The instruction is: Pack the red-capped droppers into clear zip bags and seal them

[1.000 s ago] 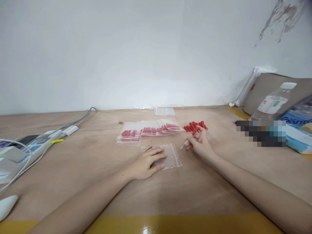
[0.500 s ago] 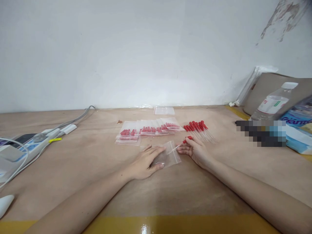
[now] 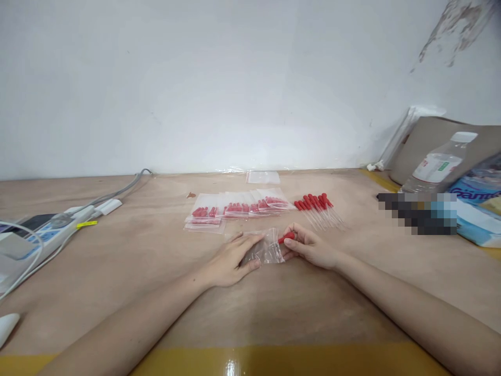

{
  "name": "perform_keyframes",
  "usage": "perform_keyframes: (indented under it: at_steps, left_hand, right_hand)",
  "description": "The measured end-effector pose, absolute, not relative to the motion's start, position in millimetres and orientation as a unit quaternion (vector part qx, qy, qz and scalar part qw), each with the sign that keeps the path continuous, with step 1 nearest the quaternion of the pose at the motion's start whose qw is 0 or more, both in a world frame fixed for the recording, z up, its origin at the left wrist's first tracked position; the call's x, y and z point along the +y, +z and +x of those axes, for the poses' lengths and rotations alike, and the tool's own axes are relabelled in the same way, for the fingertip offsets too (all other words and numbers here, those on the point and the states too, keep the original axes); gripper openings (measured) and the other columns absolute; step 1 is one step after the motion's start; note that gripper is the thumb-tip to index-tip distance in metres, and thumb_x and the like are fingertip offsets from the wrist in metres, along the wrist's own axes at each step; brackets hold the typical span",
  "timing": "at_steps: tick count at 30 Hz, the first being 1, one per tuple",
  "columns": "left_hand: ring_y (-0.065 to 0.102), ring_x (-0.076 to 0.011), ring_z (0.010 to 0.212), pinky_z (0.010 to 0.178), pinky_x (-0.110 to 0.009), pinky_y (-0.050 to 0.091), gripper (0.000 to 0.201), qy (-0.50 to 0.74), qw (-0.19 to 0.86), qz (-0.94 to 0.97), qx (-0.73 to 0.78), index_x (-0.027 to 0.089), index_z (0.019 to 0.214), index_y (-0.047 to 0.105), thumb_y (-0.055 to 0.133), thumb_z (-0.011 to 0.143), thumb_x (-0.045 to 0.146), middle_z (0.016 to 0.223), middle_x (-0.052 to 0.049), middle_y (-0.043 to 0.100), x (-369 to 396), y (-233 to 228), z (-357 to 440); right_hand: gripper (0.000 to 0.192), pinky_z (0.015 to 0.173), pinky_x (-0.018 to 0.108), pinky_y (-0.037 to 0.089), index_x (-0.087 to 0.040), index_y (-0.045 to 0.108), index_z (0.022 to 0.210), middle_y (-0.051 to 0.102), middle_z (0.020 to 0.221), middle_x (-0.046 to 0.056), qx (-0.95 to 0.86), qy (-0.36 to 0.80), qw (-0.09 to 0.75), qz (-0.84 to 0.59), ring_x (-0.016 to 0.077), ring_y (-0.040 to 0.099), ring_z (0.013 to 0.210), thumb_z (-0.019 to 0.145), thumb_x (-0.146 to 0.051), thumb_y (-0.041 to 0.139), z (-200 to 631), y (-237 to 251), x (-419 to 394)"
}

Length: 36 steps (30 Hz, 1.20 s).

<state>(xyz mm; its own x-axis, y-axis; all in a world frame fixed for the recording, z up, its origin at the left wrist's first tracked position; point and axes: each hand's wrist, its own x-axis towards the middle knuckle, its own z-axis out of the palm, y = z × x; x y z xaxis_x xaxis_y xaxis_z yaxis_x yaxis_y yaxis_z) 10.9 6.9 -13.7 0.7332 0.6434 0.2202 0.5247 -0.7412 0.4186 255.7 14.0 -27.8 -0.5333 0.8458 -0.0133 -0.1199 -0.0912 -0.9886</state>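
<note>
Nearest us, our left hand lies flat on the table, fingers spread, pinning a clear zip bag by its left end; our right hand pinches a red-capped dropper between thumb and fingers, its clear end inside the bag's mouth; beyond them lies a row of filled bags, with loose droppers just to its right; an empty bag lies by the wall; a water bottle stands far right.
</note>
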Motion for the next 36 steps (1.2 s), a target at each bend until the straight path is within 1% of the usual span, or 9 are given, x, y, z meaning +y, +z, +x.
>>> perform_keyframes:
  at_steps: [3,5,10,15,19,24,28,32,36]
  left_hand:
    - [0.039,-0.0231,0.123,0.107,-0.045,0.024,0.050,0.181,0.164,0.916,0.319,0.023,0.134,0.028,0.045,0.089,0.037,0.135,-0.007,0.042,6.6,-13.5,10.7]
    - [0.039,-0.0234,0.122,0.106,-0.045,0.025,0.050,0.181,0.163,0.915,0.320,0.023,0.134,0.028,0.045,0.089,0.037,0.135,-0.007,0.042,6.5,-13.5,10.5]
    - [0.041,-0.0237,0.120,0.104,-0.044,0.029,0.049,0.194,0.170,0.912,0.319,0.023,0.134,0.030,0.046,0.089,0.035,0.132,-0.008,0.044,6.4,-12.7,10.8]
    - [0.042,-0.0234,0.120,0.100,-0.040,0.036,0.047,0.213,0.183,0.901,0.330,0.024,0.133,0.032,0.045,0.090,0.035,0.134,-0.008,0.041,5.1,-11.4,11.3]
    - [0.042,-0.0236,0.120,0.101,-0.040,0.036,0.049,0.215,0.184,0.902,0.327,0.023,0.133,0.033,0.048,0.088,0.036,0.133,-0.008,0.043,5.2,-12.4,10.5]
    - [0.045,-0.0221,0.117,0.099,-0.038,0.038,0.046,0.232,0.202,0.896,0.320,0.022,0.130,0.039,0.050,0.087,0.036,0.130,-0.008,0.045,8.2,-13.2,8.0]
    - [0.046,-0.0215,0.116,0.099,-0.038,0.039,0.036,0.232,0.190,0.898,0.321,0.023,0.120,0.052,0.053,0.086,0.034,0.128,-0.007,0.047,9.6,-15.7,7.4]
    - [0.048,-0.0204,0.115,0.098,-0.037,0.041,0.031,0.228,0.194,0.900,0.317,0.023,0.119,0.054,0.047,0.089,0.029,0.122,-0.005,0.054,9.5,-17.6,7.9]
    - [0.049,-0.0196,0.116,0.099,-0.037,0.040,0.033,0.225,0.198,0.902,0.311,0.022,0.120,0.053,0.048,0.089,0.029,0.121,-0.005,0.056,9.5,-16.9,8.8]
  right_hand:
    - [0.029,0.039,0.017,0.041,-0.021,0.040,0.087,0.053,0.047,-0.010,-0.612,0.638,0.318,-0.343,0.0068,0.051,0.037,0.080,-0.045,0.055,256.8,-25.1,12.4]
    - [0.031,0.034,0.016,0.035,-0.021,0.038,0.088,0.051,0.045,-0.011,-0.598,0.649,0.312,-0.352,0.0068,0.048,0.032,0.080,-0.047,0.054,255.3,-24.2,10.5]
    - [0.034,0.065,0.028,0.053,-0.021,0.037,0.081,0.064,0.079,-0.001,-0.513,0.705,0.362,-0.330,0.0122,0.065,0.068,0.075,-0.045,0.061,246.6,-23.0,4.6]
    - [0.035,0.056,0.032,0.054,-0.022,0.040,0.085,0.063,0.092,0.001,-0.477,0.700,0.363,-0.387,0.0137,0.065,0.060,0.075,-0.051,0.058,242.0,-20.7,-0.4]
    - [0.032,0.073,0.031,0.051,-0.020,0.044,0.078,0.064,0.081,0.000,-0.498,0.694,0.397,-0.336,0.0106,0.063,0.071,0.073,-0.046,0.062,240.1,-23.1,0.5]
    - [0.030,0.069,0.027,0.048,-0.017,0.055,0.074,0.065,0.073,0.000,-0.535,0.622,0.411,-0.399,0.0098,0.060,0.066,0.066,-0.043,0.069,256.2,-23.2,11.6]
    - [0.037,0.073,0.030,0.047,-0.015,0.065,0.083,0.066,0.075,0.001,-0.571,0.598,0.368,-0.426,0.0121,0.060,0.068,0.069,-0.050,0.062,273.1,-19.7,16.8]
    - [0.037,0.067,0.028,0.048,-0.018,0.062,0.088,0.066,0.075,-0.001,-0.579,0.572,0.377,-0.442,0.0110,0.059,0.063,0.066,-0.046,0.067,275.8,-19.3,17.1]
    - [0.037,0.064,0.027,0.048,-0.017,0.055,0.070,0.064,0.064,-0.001,-0.526,0.585,0.405,-0.466,0.0103,0.059,0.059,0.061,-0.050,0.069,271.0,-20.3,17.2]
